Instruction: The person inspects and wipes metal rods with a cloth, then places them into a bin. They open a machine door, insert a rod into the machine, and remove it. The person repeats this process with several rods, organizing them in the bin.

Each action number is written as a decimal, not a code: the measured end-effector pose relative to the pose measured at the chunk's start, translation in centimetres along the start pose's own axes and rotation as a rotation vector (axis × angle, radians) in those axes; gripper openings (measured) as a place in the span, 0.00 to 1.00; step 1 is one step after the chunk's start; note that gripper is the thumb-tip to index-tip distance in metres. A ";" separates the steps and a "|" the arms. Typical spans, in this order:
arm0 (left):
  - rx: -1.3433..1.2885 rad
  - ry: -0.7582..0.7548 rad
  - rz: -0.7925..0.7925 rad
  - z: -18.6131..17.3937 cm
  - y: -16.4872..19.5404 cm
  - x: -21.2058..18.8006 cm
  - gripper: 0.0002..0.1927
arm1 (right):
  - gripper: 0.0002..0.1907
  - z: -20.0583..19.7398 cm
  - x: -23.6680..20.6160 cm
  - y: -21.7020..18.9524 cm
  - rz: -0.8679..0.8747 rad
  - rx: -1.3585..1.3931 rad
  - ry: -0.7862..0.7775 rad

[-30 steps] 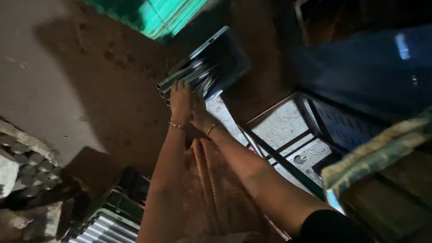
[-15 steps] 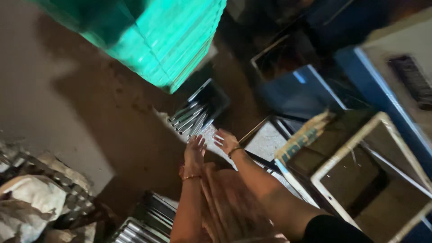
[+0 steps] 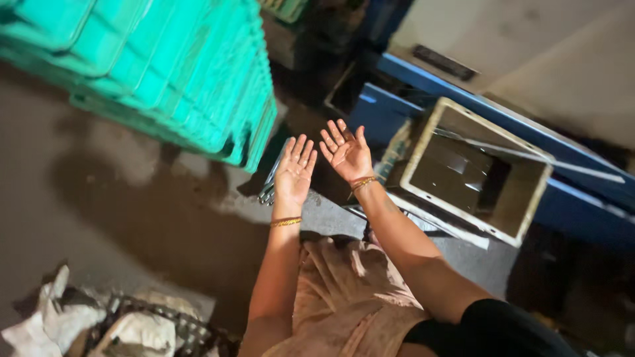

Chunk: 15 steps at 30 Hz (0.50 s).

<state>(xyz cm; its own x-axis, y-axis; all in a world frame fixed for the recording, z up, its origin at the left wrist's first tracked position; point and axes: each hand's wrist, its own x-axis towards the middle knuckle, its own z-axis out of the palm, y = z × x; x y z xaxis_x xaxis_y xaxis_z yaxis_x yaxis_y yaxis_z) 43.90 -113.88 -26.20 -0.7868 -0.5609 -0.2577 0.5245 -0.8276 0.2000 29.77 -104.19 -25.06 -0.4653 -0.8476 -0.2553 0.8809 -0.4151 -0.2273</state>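
Both hands are raised in front of the person, palms up and fingers spread, holding nothing. The left hand (image 3: 295, 168) has a thin gold bangle (image 3: 286, 222) at the wrist; the right hand (image 3: 345, 152) sits just beside it, slightly farther away, with a similar bracelet (image 3: 363, 183) on its wrist. The two hands do not touch.

Just beyond and below the left hand, a stack of thin metal sheets (image 3: 270, 188) lies on the floor, mostly hidden behind the fingers. Nearer the person, a pinkish-beige cloth (image 3: 344, 297) covers the lap between the forearms, and a black sleeve (image 3: 496, 327) shows on the right arm.

To the right of the right hand stands an open pale-rimmed metal box (image 3: 476, 172), tilted, its inside dark. Behind it runs a blue frame (image 3: 463, 96). To the far left, a tall stack of teal plastic crates (image 3: 152, 66) fills the upper part of the view. The floor (image 3: 119, 211) is grey concrete with dark stains. At the near left corner lies a pile of white rags (image 3: 79, 324).
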 end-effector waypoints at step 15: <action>0.153 -0.239 -0.317 9.0 -14.6 -9.9 0.16 | 0.32 -3.6 -21.5 -13.0 -0.077 -0.041 -0.115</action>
<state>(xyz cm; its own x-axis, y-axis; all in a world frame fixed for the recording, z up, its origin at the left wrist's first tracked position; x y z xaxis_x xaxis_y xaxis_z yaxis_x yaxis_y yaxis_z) 41.13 -96.05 -18.11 -0.9641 -0.2434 -0.1064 0.2043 -0.9355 0.2884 28.04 -79.38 -19.98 -0.5159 -0.8473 -0.1267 0.8378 -0.4681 -0.2811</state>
